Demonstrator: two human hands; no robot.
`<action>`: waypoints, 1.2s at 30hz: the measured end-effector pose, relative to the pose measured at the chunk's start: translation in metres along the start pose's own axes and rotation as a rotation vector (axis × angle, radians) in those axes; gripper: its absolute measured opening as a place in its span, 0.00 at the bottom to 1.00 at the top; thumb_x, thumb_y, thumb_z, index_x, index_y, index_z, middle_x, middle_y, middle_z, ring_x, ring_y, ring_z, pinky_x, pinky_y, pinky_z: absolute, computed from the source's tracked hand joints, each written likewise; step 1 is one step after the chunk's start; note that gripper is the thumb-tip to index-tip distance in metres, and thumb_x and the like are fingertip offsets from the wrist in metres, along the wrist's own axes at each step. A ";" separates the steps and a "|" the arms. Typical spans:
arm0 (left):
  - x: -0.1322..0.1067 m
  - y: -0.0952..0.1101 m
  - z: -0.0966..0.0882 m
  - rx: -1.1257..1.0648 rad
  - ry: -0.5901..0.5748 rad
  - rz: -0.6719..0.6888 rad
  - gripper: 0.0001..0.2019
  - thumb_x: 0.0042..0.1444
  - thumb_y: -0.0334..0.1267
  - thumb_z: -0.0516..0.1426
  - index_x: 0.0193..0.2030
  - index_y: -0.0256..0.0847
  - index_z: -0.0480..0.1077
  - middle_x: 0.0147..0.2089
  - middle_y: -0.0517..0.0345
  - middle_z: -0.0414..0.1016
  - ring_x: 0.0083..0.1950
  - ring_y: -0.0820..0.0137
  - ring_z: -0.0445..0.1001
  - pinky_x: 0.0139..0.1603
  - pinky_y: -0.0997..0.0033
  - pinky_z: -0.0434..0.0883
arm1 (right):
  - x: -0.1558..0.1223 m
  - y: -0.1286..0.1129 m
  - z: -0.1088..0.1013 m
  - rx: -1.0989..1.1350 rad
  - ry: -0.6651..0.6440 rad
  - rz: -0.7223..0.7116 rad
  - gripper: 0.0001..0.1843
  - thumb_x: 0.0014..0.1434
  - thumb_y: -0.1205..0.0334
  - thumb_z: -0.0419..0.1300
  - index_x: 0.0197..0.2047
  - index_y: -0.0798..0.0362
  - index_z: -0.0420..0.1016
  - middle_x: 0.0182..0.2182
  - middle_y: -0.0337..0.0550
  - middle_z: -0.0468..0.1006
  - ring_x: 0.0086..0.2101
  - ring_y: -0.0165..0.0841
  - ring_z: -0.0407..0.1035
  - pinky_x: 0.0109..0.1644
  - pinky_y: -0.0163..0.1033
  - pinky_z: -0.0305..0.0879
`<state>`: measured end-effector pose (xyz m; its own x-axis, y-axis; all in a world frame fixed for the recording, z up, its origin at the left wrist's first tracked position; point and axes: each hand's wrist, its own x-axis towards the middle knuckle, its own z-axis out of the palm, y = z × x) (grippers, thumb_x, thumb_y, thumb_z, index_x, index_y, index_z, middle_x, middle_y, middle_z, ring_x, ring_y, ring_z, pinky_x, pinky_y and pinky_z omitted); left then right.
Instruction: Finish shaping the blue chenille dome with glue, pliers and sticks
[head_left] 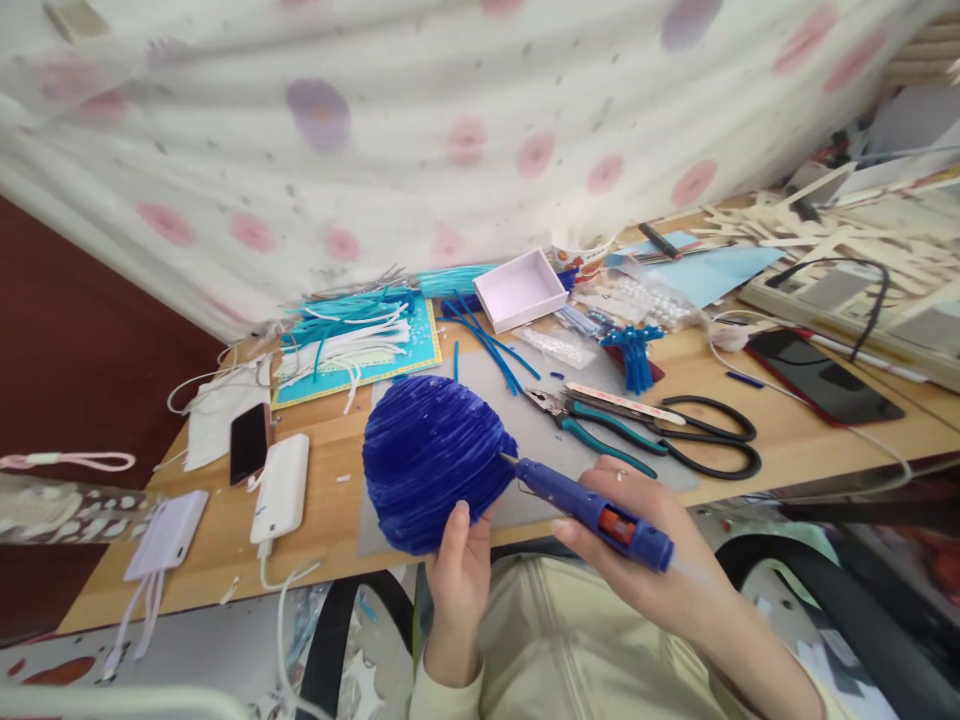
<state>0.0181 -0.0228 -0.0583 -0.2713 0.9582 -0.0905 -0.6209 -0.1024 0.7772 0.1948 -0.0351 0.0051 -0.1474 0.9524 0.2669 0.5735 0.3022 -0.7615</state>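
Note:
My left hand [460, 570] grips a dome-shaped piece [431, 460] wound in deep blue fuzzy strands from below, its thumb on the lower edge. In my right hand [637, 530] is a blue pen-style glue gun [577, 505] with a red part in its body. Its metal nozzle points left and meets, or almost meets, the right rim of the dome. The far side of the dome and most of my left fingers are hidden. Beyond the dome, several loose blue pipe cleaners [491, 343] lie on a grey mat [547, 470].
Right of the dome lie pliers [592, 430] and black-handled scissors [712, 438]. Behind are a pale box [521, 290] and bundles of white pipe cleaners [352, 345]. A phone [821, 375] rests at the right; a white power bank [280, 488] with a cable lies left.

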 end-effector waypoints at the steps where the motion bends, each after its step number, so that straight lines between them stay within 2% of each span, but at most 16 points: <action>1: -0.001 -0.001 -0.001 0.010 -0.003 0.002 0.18 0.48 0.46 0.72 0.48 0.61 0.81 0.56 0.61 0.82 0.55 0.56 0.82 0.47 0.60 0.83 | 0.000 0.000 0.000 -0.012 -0.004 0.004 0.28 0.66 0.39 0.57 0.22 0.50 0.60 0.19 0.36 0.64 0.22 0.30 0.62 0.25 0.37 0.55; 7: -0.002 -0.003 -0.002 0.028 0.016 -0.007 0.23 0.48 0.46 0.71 0.53 0.59 0.79 0.60 0.59 0.80 0.59 0.53 0.79 0.54 0.53 0.81 | 0.001 0.003 0.002 -0.043 -0.004 0.034 0.29 0.65 0.37 0.56 0.22 0.50 0.60 0.19 0.36 0.64 0.22 0.30 0.62 0.26 0.37 0.54; 16: -0.002 -0.003 -0.001 0.043 -0.005 0.002 0.22 0.50 0.47 0.71 0.53 0.61 0.79 0.61 0.60 0.79 0.62 0.53 0.77 0.55 0.53 0.81 | -0.001 0.005 0.004 -0.059 0.015 0.034 0.30 0.66 0.37 0.56 0.22 0.50 0.59 0.18 0.36 0.65 0.21 0.29 0.61 0.25 0.36 0.54; 27: -0.001 -0.003 -0.004 0.114 -0.065 0.016 0.25 0.54 0.50 0.67 0.59 0.64 0.74 0.63 0.60 0.77 0.62 0.54 0.77 0.56 0.50 0.80 | -0.003 0.001 0.003 -0.059 -0.010 0.041 0.31 0.65 0.35 0.55 0.22 0.50 0.60 0.18 0.36 0.64 0.20 0.29 0.61 0.25 0.35 0.54; 36: -0.003 0.000 0.001 0.084 -0.031 -0.023 0.22 0.51 0.51 0.69 0.55 0.60 0.78 0.62 0.58 0.79 0.66 0.50 0.72 0.57 0.48 0.79 | -0.001 -0.003 0.002 -0.050 -0.026 0.015 0.30 0.65 0.36 0.56 0.21 0.49 0.60 0.17 0.35 0.63 0.21 0.30 0.61 0.25 0.36 0.53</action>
<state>0.0194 -0.0252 -0.0576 -0.2341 0.9680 -0.0901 -0.5624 -0.0592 0.8247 0.1915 -0.0367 0.0053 -0.1588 0.9578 0.2395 0.6153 0.2857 -0.7347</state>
